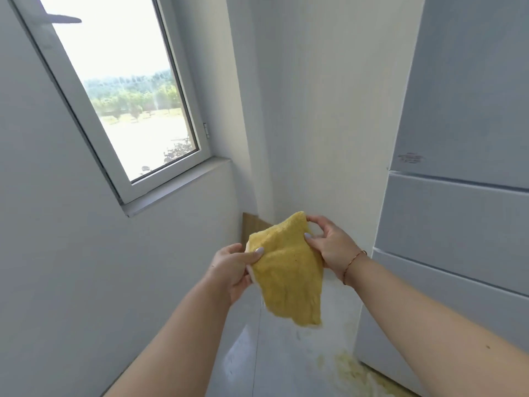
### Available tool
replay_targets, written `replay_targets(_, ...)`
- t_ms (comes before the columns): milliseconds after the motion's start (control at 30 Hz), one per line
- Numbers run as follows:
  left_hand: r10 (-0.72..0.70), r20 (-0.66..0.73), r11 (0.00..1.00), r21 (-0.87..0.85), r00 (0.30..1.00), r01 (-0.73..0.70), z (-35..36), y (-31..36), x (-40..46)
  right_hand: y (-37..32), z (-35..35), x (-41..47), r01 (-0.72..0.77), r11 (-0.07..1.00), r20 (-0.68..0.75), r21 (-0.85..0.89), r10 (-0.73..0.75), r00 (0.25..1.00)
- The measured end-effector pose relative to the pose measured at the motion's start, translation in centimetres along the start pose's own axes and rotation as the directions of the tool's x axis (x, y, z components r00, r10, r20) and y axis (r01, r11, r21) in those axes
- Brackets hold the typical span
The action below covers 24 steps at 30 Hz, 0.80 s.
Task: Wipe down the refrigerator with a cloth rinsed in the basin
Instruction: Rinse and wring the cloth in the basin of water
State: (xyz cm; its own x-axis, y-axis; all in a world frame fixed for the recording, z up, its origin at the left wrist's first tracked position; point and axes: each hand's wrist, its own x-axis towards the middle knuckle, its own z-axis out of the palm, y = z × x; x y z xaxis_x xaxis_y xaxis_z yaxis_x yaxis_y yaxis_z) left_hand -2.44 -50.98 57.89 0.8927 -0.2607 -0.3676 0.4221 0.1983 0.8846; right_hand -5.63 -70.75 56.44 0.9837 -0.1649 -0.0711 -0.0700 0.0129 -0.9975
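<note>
Cloth [286, 267], yellow and limp, hangs spread between two hands just left of the refrigerator [463, 196]; the left hand [232, 267] pinches its left edge with thumb on the front and fingers curled behind; the right hand [329, 247] grips the upper right corner, thumb pressed on the front, fingers curled over the top edge; a thin bracelet [353, 262] circles the right wrist; the refrigerator's pale doors and drawer fronts stand closed, their contents hidden; further left of the refrigerator, beyond the cloth, a window [114, 90] sits in the white wall; yellowish specks [349, 368] lie on the floor at the refrigerator's base.
</note>
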Motion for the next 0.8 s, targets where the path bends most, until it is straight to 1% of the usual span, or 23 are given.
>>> replay_targets(33, 0.005, -0.045, 1.0, 0.003, 0.999, -0.005, 1.0, -0.1, 0.3, -0.1, -1.3, -0.2, 0.013, 0.997, -0.056, -0.08, -0.018, 0.998)
replay_targets(67, 0.016, -0.055, 1.0, 0.017, 0.998, -0.015, 2.2, -0.2, 0.6, -0.3, -2.6, -0.6, 0.03, 0.988, -0.111, -0.149, -0.047, 0.993)
replay_targets(133, 0.039, -0.024, 0.996, 0.082, 0.999, -0.037, 4.1, -0.5, 1.2, -0.8, -4.3, -1.2, 0.055, 0.967, -0.197, -0.248, -0.105, 0.975)
replay_targets(233, 0.041, 0.075, 0.98, 0.19, 0.996, -0.054, 7.3, -0.5, 2.0, -1.4, -7.0, -2.3, 0.075, 0.965, -0.298, -0.252, -0.151, 0.943)
replay_targets(333, 0.032, 0.223, 0.938, 0.331, 0.974, -0.106, 9.8, 0.3, 2.6, -1.9, -9.6, -3.3, 0.044, 0.967, -0.375, -0.25, -0.139, 0.917)
replay_targets(400, 0.017, 0.319, 0.86, 0.478, 0.948, -0.177, 11.4, 0.6, 3.0, -1.8, -11.0, -4.1, 0.023, 0.982, -0.44, -0.187, -0.105, 0.892)
replay_targets(433, 0.018, 0.36, 0.798, 0.557, 0.933, -0.231, 12.3, 0.6, 3.3, -1.8, -11.7, -4.7, 0.017, 0.99, -0.475, -0.141, -0.083, 0.876)
replay_targets(500, 0.077, 0.403, 0.627, 0.692, 0.912, -0.358, 13.5, 0.4, 3.6, -1.6, -12.5, -5.7, -0.008, 0.997, -0.503, -0.073, -0.03, 0.864)
replay_targets(567, 0.081, 0.497, 0.464, 0.748, 0.864, -0.474, 14.9, 0.1, 3.8, -1.2, -13.0, -7.1, -0.012, 0.999, -0.56, -0.03, -0.007, 0.828)
replay_targets(600, 0.073, 0.541, 0.413, 0.748, 0.838, -0.519, 15.4, 0.0, 3.9, -1.1, -13.3, -7.7, -0.006, 1.0, -0.582, -0.013, -0.003, 0.813)
replay_targets(667, 0.04, 0.634, 0.355, 0.713, 0.772, -0.604, 16.6, -0.5, 4.0, -0.6, -13.8, -9.3, 0.006, 1.0, -0.633, 0.031, 0.014, 0.774)
replay_targets(733, 0.021, 0.712, 0.363, 0.649, 0.702, -0.669, 18.1, -1.4, 4.1, -0.1, -14.6, -11.4, 0.022, 0.998, -0.672, 0.055, 0.021, 0.74)
replay_targets(800, 0.016, 0.763, 0.36, 0.599, 0.646, -0.716, 19.8, -2.5, 3.7, 0.4, -15.7, -13.5, -0.002, 0.999, -0.701, 0.044, 0.032, 0.712)
